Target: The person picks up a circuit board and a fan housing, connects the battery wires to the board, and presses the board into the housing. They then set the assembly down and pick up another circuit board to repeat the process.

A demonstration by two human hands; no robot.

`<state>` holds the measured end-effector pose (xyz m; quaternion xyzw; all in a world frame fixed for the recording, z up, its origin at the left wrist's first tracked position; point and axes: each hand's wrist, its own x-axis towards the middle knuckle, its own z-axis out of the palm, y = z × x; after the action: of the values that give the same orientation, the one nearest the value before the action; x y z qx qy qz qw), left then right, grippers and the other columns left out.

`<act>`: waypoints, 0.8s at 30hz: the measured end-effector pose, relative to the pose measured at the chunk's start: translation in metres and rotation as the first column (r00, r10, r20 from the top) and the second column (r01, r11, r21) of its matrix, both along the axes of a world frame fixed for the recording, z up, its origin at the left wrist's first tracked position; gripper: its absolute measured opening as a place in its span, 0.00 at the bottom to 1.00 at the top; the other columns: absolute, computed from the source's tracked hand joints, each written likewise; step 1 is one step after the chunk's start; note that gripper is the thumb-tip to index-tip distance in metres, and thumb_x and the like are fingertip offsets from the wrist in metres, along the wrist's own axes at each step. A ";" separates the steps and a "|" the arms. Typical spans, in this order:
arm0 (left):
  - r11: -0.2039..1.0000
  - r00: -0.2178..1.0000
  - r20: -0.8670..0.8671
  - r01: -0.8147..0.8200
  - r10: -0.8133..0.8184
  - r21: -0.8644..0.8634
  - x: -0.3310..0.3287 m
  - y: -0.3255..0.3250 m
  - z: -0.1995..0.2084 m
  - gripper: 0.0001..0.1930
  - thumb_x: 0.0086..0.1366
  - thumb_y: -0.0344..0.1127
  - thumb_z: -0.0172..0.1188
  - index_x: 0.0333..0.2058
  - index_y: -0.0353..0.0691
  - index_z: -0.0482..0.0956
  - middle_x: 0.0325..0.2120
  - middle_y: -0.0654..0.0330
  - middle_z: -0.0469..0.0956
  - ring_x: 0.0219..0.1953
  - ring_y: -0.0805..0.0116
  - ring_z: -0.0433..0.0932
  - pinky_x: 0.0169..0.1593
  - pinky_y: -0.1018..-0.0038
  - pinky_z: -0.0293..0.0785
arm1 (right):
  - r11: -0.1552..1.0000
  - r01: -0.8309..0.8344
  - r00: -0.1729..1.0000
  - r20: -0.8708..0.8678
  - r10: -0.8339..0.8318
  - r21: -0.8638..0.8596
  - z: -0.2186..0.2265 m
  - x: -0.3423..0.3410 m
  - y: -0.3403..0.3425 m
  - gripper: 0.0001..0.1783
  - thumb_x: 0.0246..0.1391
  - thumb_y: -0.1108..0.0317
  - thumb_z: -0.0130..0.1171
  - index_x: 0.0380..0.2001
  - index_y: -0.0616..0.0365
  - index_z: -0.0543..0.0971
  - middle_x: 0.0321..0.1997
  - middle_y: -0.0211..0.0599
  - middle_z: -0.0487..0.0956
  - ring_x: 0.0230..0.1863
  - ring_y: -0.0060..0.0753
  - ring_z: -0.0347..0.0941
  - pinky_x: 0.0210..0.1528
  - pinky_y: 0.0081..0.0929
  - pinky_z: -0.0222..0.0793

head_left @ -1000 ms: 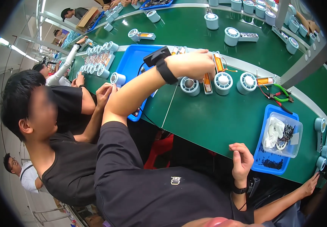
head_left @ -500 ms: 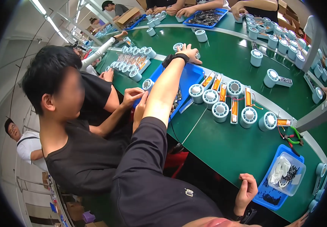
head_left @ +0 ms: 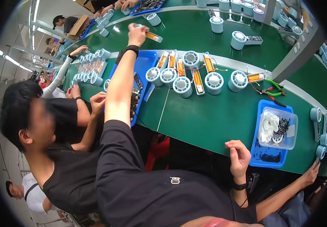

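My left hand (head_left: 138,34) is stretched out over the far side of the green table, closed on a handheld fan (head_left: 154,36). Its open handle with an orange battery sticks out to the right of my fingers; the hand covers most of its round head. Below my forearm lies a blue tray (head_left: 145,59) with dark small parts (head_left: 136,94). Right of that tray stand several light-blue fans (head_left: 182,86) with orange batteries in open handles. My right hand (head_left: 240,158) hovers by the table's near edge, fingers curled in; whatever is between them, if anything, is hidden.
A blue tray (head_left: 255,154) at right carries a clear plastic box (head_left: 292,132) and small black pieces. Green-handled pliers (head_left: 275,90) and a red-handled tool lie behind it. A co-worker (head_left: 71,166) sits close on my left; another person's hand (head_left: 310,174) reaches in at right. A grey post (head_left: 299,49) rises at far right.
The view has swung to the right. My left hand has lifted a fan with its orange battery side showing. My right hand stays curled near the table edge.
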<state>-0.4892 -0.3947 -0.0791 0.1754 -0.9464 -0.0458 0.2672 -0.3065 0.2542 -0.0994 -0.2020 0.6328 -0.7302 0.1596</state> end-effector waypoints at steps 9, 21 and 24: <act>0.694 0.697 0.006 0.714 -0.717 -0.093 -0.035 0.265 0.086 0.05 0.65 0.36 0.66 0.38 0.52 0.89 0.59 0.46 0.67 0.51 0.45 0.77 0.56 0.58 0.78 | 1.000 -0.015 0.999 -0.035 0.014 -0.025 0.001 -0.001 0.002 0.07 0.64 0.79 0.52 0.40 0.69 0.79 0.43 0.46 0.82 0.45 0.35 0.78 0.51 0.29 0.73; 0.618 0.373 0.618 0.749 -0.692 0.240 -0.020 0.347 0.093 0.15 0.67 0.43 0.66 0.51 0.53 0.85 0.54 0.49 0.74 0.55 0.47 0.74 0.63 0.53 0.70 | 0.997 -0.032 0.999 -0.045 0.029 -0.071 -0.005 -0.007 0.002 0.07 0.60 0.82 0.56 0.39 0.68 0.81 0.44 0.47 0.84 0.44 0.35 0.79 0.48 0.26 0.74; 0.627 0.405 0.620 0.757 -0.672 0.184 -0.013 0.357 0.100 0.22 0.66 0.46 0.68 0.57 0.52 0.81 0.51 0.49 0.76 0.57 0.50 0.73 0.65 0.51 0.66 | 0.996 -0.048 0.998 -0.038 0.045 -0.077 -0.004 -0.005 0.002 0.07 0.60 0.82 0.56 0.39 0.68 0.81 0.44 0.47 0.84 0.44 0.35 0.80 0.48 0.27 0.74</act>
<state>-0.5021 -0.0374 0.0206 -0.2593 -0.9594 -0.0336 -0.1059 -0.3113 0.2567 -0.1036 -0.2359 0.6019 -0.7467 0.1569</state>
